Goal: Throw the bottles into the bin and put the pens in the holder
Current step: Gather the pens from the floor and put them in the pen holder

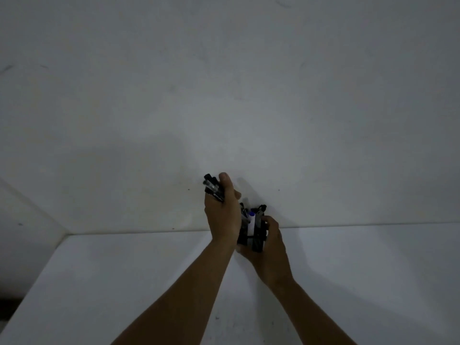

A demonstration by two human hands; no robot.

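My left hand (222, 212) is raised above the table's back edge, shut on a bundle of several dark pens (213, 188) whose ends stick out above my fingers. Just to its right, my right hand (267, 242) grips a small black pen holder (256, 239) from the side and below. A white marker with a blue cap (251, 220) and a few dark pens stand inside the holder. The holder is lifted off the table, close to the wall. No bottles or bin are in view.
A white table (124, 282) fills the lower part of the view, with its left edge running diagonally at the lower left. A plain white wall (224, 95) rises behind it. The scene is dim.
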